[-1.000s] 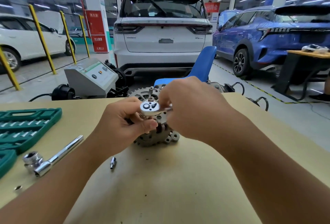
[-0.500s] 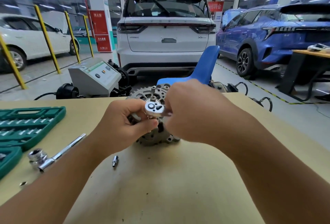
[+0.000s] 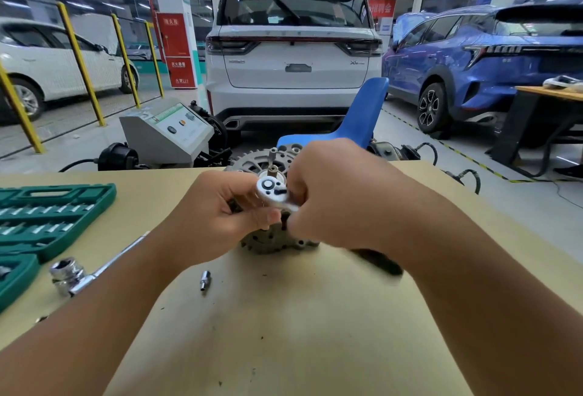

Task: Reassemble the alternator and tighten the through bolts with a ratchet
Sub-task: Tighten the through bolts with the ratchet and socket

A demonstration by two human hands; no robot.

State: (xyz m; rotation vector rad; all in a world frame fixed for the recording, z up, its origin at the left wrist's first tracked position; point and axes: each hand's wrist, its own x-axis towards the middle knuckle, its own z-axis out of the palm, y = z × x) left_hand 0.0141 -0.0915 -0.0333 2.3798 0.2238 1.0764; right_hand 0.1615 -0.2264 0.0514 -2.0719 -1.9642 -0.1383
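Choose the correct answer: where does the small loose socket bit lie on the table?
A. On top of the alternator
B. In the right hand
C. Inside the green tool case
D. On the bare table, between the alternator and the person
D: the small socket bit lies alone on the tan table, nearer the person than the alternator and right of the green tool case.
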